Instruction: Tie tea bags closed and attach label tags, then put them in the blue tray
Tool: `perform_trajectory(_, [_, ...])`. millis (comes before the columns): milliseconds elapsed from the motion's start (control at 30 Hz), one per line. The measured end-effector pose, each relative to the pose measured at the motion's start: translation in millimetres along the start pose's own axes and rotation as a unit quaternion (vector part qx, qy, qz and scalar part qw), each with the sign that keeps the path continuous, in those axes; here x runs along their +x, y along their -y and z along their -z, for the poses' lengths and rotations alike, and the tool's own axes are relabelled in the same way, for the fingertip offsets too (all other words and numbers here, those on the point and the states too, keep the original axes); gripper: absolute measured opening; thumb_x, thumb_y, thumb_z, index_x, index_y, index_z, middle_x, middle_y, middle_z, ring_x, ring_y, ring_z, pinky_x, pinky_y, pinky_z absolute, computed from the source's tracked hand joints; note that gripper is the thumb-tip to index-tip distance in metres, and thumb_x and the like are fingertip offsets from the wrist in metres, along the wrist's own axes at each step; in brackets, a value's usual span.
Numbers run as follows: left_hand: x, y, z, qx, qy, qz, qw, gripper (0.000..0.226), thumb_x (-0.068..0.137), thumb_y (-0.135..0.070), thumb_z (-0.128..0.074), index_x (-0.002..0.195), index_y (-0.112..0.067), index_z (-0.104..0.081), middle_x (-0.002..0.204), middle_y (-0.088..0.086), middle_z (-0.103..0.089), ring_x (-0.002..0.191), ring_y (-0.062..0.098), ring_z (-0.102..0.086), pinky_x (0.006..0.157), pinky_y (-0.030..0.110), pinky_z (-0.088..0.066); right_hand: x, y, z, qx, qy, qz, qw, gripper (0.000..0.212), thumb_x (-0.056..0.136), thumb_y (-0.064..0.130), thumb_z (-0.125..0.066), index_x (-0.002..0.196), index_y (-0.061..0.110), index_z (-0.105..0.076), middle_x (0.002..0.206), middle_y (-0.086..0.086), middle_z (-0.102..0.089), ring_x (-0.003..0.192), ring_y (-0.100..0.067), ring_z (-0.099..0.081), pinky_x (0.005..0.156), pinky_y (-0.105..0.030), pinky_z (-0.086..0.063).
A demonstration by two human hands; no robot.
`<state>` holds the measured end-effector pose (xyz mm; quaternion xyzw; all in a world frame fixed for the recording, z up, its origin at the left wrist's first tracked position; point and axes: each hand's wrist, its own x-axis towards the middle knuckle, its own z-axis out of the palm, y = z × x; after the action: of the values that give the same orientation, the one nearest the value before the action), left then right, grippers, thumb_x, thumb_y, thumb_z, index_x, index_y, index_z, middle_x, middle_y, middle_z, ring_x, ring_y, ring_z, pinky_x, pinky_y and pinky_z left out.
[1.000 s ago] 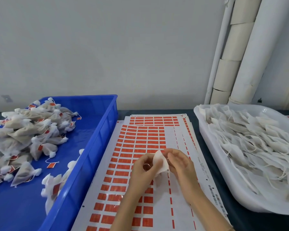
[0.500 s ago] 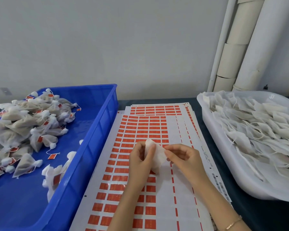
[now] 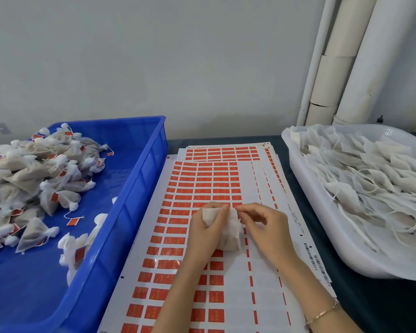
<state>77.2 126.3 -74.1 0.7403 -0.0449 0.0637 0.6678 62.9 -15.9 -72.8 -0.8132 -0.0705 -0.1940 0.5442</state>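
Left hand (image 3: 207, 233) clamps a tea bag (image 3: 231, 234) steady | right hand (image 3: 264, 227) pinches its mouth, seemingly to tie it | label sheet (image 3: 202, 179) beneath both hands | blue tray (image 3: 139, 188) to their left

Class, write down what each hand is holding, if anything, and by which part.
Both hold one white tea bag: the left hand grips it around its upper half, and the right hand pinches its top edge.
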Motion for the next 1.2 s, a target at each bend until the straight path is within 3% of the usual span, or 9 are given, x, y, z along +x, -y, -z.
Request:
perform_trajectory(133, [-2, -1, 1, 0.006, 0.020, 0.021, 1.000, 0.011, 0.088, -0.044, -0.061, 0.090, -0.034, -0.064, 0.079, -0.020, -0.064, 0.079, -0.001, -0.063, 0.056, 0.007, -0.046, -1, -2, -2, -0.065, 0.006, 0.023, 0.998, 0.020, 0.087, 0.018, -0.067, 0.094, 0.036, -0.064, 0.088, 0.032, -0.059, 0.088, 0.013, -0.059, 0.073, 0.002, -0.042])
perform_trajectory(267, [-1, -8, 1, -0.009, 0.026, 0.094, 0.995, 0.038, 0.084, -0.067, -0.048, 0.097, -0.035, -0.064, 0.096, -0.013, -0.063, 0.089, 0.010, -0.062, 0.066, 0.015, -0.045, -3, -2, -5, -0.101, -0.002, 0.066, 0.993, 0.015, 0.089, 0.017, -0.065, 0.094, 0.030, -0.060, 0.090, 0.021, -0.060, 0.086, 0.007, -0.058, 0.076, -0.002, -0.043])
perform_trajectory(400, [-1, -14, 0, -0.100, 0.054, 0.129, 0.985, 0.030, 0.094, -0.049, -0.046, 0.112, -0.033, -0.064, 0.107, -0.018, -0.059, 0.094, 0.003, -0.055, 0.072, 0.015, -0.040, -1, 0, -3, -0.098, -0.035, 0.111, 0.988, 0.013, 0.086, 0.008, -0.066, 0.095, 0.019, -0.066, 0.092, 0.009, -0.063, 0.082, -0.001, -0.059, 0.076, -0.006, -0.045])
perform_trajectory(533, [-4, -17, -1, -0.079, 0.110, 0.085, 0.987, 0.013, 0.080, -0.045, -0.056, 0.079, -0.042, -0.069, 0.088, -0.019, -0.068, 0.087, 0.002, -0.062, 0.077, 0.023, -0.045, -2, 2, -3, -0.090, -0.059, 0.103, 0.989, 0.014, 0.084, 0.015, -0.067, 0.098, 0.015, -0.071, 0.094, 0.007, -0.066, 0.081, 0.000, -0.060, 0.077, -0.007, -0.048])
perform_trajectory(633, [-2, -14, 0, -0.092, 0.099, 0.112, 0.984, 0.017, 0.076, -0.049, -0.066, 0.082, -0.034, -0.071, 0.098, -0.006, -0.070, 0.096, 0.012, -0.063, 0.081, 0.030, -0.051, -1, 1, -2, -0.084, -0.070, 0.091, 0.990, 0.014, 0.083, 0.012, -0.070, 0.097, 0.015, -0.072, 0.093, 0.005, -0.068, 0.080, -0.004, -0.062, 0.075, -0.012, -0.052])
perform_trajectory(700, [-1, -13, 2, -0.116, 0.112, 0.138, 0.977, 0.022, 0.080, -0.055, -0.061, 0.081, -0.036, -0.073, 0.085, -0.006, -0.070, 0.080, 0.008, -0.065, 0.074, 0.026, -0.051, -1, 1, -2, -0.082, -0.077, 0.090, 0.990, 0.016, 0.083, 0.007, -0.070, 0.095, 0.017, -0.072, 0.091, 0.005, -0.068, 0.078, -0.006, -0.063, 0.072, -0.013, -0.052])
perform_trajectory(800, [-1, -13, 0, -0.127, 0.134, 0.115, 0.976, 0.041, 0.090, -0.057, -0.042, 0.085, -0.033, -0.075, 0.062, -0.001, -0.059, 0.068, 0.010, -0.055, 0.080, 0.027, -0.046, -1, 0, -1, -0.085, -0.083, 0.083, 0.989, 0.016, 0.084, 0.010, -0.069, 0.092, 0.023, -0.071, 0.089, 0.012, -0.066, 0.078, -0.004, -0.062, 0.070, -0.011, -0.051])
perform_trajectory(933, [0, -9, 0, -0.131, 0.129, 0.089, 0.979, 0.048, 0.094, -0.051, -0.039, 0.084, -0.017, -0.071, 0.058, 0.002, -0.054, 0.063, 0.011, -0.053, 0.075, 0.027, -0.045, 1, -4, 0, -0.112, -0.103, 0.070, 0.986, 0.012, 0.084, 0.015, -0.070, 0.092, 0.025, -0.070, 0.087, 0.012, -0.066, 0.074, 0.000, -0.060, 0.066, -0.006, -0.046])
perform_trajectory(1200, [1, -9, 0, -0.152, 0.125, 0.113, 0.974, 0.048, 0.094, -0.047, -0.036, 0.087, -0.014, -0.070, 0.057, 0.004, -0.051, 0.056, 0.010, -0.049, 0.070, 0.025, -0.042, 7, -11, 10, -0.153, -0.165, 0.048, 0.973, 0.009, 0.086, 0.017, -0.068, 0.095, 0.019, -0.070, 0.088, 0.006, -0.067, 0.068, -0.001, -0.056, 0.064, -0.008, -0.041])
